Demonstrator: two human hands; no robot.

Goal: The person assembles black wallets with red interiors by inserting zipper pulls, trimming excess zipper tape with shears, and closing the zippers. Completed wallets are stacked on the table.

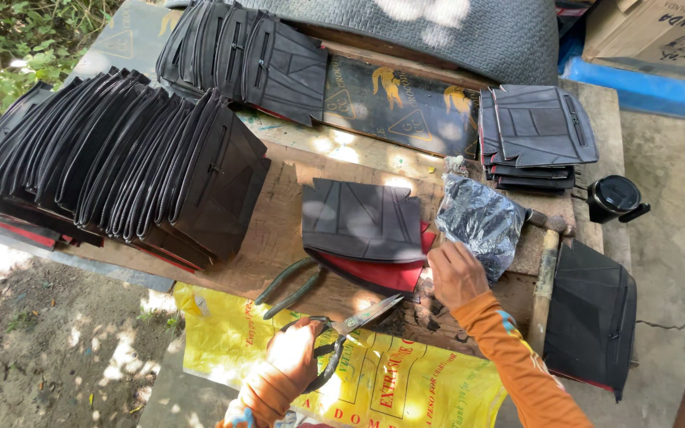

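Scissors [350, 329] sit gripped in our left hand [295, 353]; our right hand [455, 273] presses fingers-down on the bench [279, 238] beside a black-and-red cut piece [362, 222] and a plastic bag [481, 222].

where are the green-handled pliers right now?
In the head view, the green-handled pliers lie on the wooden workbench, left of centre, just left of the dark folded piece with red lining and above the left hand holding the scissors.
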